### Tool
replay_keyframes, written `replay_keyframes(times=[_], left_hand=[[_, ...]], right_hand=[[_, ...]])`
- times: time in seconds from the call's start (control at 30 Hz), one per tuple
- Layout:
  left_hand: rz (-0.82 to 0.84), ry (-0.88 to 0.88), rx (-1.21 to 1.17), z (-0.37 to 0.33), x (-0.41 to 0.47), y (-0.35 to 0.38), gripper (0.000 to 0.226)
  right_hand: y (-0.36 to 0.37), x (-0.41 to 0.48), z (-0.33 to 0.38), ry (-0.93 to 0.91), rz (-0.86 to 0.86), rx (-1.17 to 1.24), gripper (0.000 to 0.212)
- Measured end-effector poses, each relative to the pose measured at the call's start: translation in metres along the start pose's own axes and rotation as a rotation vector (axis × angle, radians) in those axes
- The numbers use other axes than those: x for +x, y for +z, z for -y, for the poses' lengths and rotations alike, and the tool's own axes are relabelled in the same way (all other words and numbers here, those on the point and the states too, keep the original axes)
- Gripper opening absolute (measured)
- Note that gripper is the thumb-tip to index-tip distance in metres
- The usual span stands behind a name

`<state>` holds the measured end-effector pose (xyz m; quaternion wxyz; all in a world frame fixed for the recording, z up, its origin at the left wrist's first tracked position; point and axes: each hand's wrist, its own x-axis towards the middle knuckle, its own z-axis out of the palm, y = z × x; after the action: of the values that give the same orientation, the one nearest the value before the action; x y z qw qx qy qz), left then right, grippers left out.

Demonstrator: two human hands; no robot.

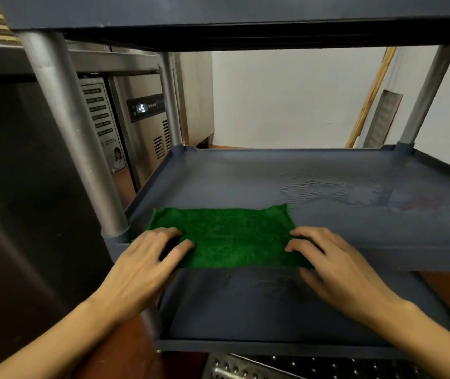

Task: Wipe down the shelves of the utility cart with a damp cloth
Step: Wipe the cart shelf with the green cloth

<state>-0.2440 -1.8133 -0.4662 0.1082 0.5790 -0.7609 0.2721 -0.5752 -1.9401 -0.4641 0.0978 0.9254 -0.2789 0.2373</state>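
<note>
The green cloth (229, 236) is lying spread over the front edge of the middle shelf (245, 181); the left hand (147, 266) and right hand (336, 266) are gripping its 2 ends, fingers curled.

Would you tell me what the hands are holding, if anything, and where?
The green cloth: the left hand grips its left end, the right hand its right end.
</note>
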Motion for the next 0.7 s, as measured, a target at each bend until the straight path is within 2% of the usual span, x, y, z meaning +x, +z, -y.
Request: replay_keyframes(times=[0.17, 0.33, 0.47, 0.6, 0.7], left_hand=[[-0.034, 0.027, -0.008, 0.005, -0.011, -0.012, 0.043], [-0.050, -0.099, -0.064, 0.009, -0.014, -0.024, 0.046], [-0.027, -0.196, -0.126, 0.010, -0.013, -0.037, 0.057], [-0.086, -0.169, -0.131, 0.010, -0.009, -0.053, 0.034], [-0.101, -0.148, -0.140, 0.006, -0.005, -0.070, 0.036]], right_hand=[[-0.002, -0.005, -0.006, -0.019, -0.134, 0.108, 0.026], [-0.013, 0.002, -0.007, 0.058, -0.158, 0.249, 0.023], [-0.029, 0.012, 0.001, 0.072, -0.168, 0.316, 0.022], [-0.047, 0.013, 0.004, 0.067, -0.174, 0.325, 0.017], [-0.058, 0.012, 0.004, 0.087, -0.159, 0.343, 0.019]])
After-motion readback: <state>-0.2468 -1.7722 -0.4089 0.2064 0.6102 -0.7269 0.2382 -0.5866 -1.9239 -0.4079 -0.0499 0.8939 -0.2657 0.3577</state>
